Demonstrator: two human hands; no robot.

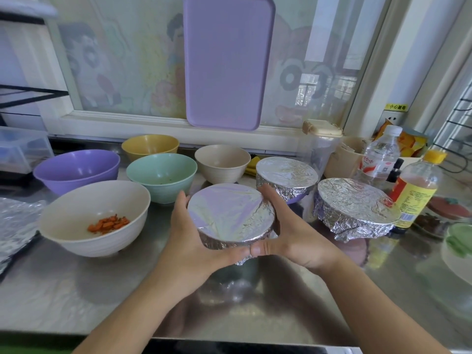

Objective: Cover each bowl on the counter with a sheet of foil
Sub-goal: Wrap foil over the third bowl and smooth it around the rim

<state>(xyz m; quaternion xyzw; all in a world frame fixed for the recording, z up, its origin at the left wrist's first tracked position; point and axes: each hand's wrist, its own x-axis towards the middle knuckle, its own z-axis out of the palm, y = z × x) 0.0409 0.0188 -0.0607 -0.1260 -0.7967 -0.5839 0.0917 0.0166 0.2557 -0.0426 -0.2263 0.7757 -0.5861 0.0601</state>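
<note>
Counter (76, 290) carries five uncovered bowls at left, two foil-wrapped bowls (355, 205) at right, sorted done from undone, I judge. My left hand (189, 241) and right hand (288, 233) cup the third foil-covered bowl (229, 215) at centre, fingers curled round its rim, crimping. Spare foil (15, 223) far left. Bottle labels (411, 200) unreadable

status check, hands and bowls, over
Left hand and right hand grip foil-covered bowl. Three covered, five open. Nothing in the way.
</note>
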